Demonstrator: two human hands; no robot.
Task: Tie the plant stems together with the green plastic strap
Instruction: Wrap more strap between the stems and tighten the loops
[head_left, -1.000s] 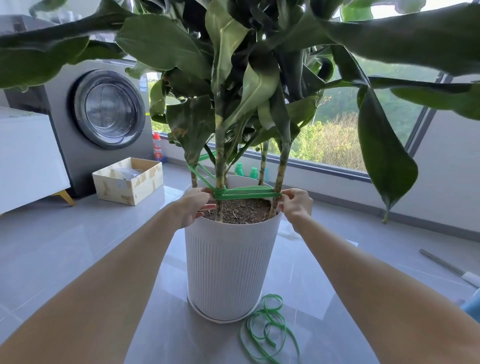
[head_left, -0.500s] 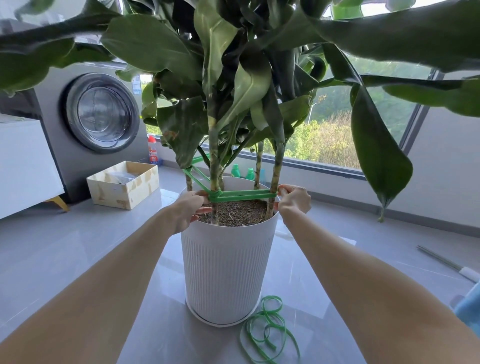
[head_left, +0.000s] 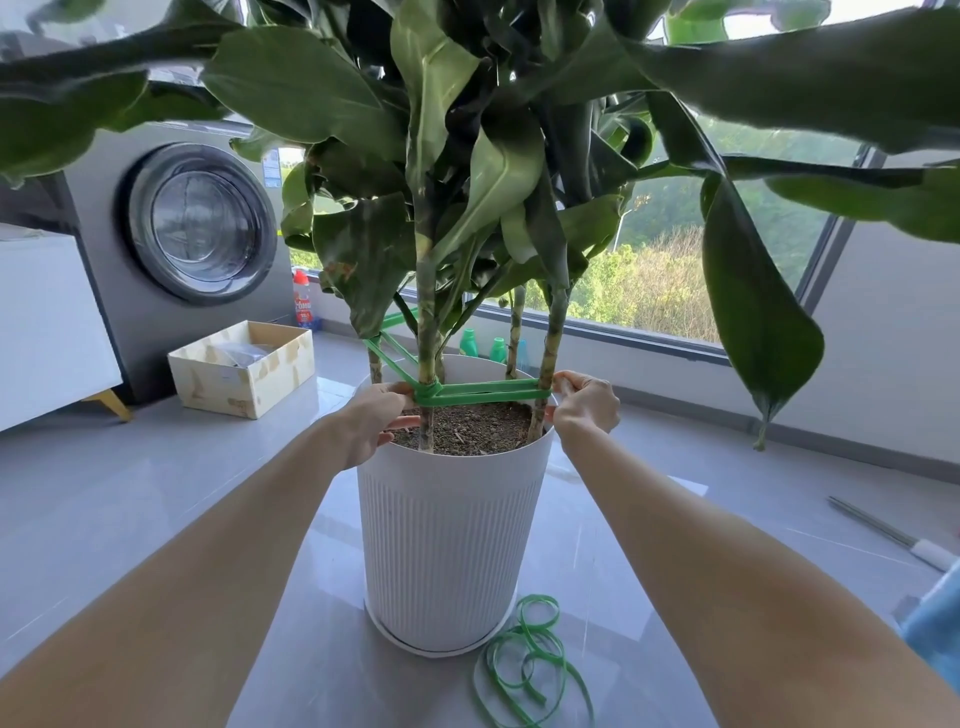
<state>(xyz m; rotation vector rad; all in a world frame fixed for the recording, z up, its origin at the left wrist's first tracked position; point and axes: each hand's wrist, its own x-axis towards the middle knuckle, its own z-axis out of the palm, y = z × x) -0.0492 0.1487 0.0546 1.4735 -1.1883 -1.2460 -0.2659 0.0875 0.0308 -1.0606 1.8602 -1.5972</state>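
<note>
A tall leafy plant with several thin stems (head_left: 427, 332) grows from soil in a white ribbed pot (head_left: 447, 540). A green plastic strap (head_left: 483, 392) runs taut from stem to stem just above the pot's rim, wrapped around the front left stem. My left hand (head_left: 371, 423) pinches the strap at that wrapped stem. My right hand (head_left: 584, 408) pinches the strap's other end beside the right stem (head_left: 550, 353). A loose coil of spare green strap (head_left: 530, 660) lies on the floor in front of the pot.
A washing machine (head_left: 197, 228) and an open cardboard box (head_left: 244, 366) stand at the left, with a white cabinet (head_left: 47, 317) beside them. Bottles line the window sill behind the pot. A metal rod (head_left: 888, 532) lies on the grey floor at the right.
Both hands have stayed at the strap; my right hand has shifted slightly up against the right stem. The view has drifted a little closer to the pot.
</note>
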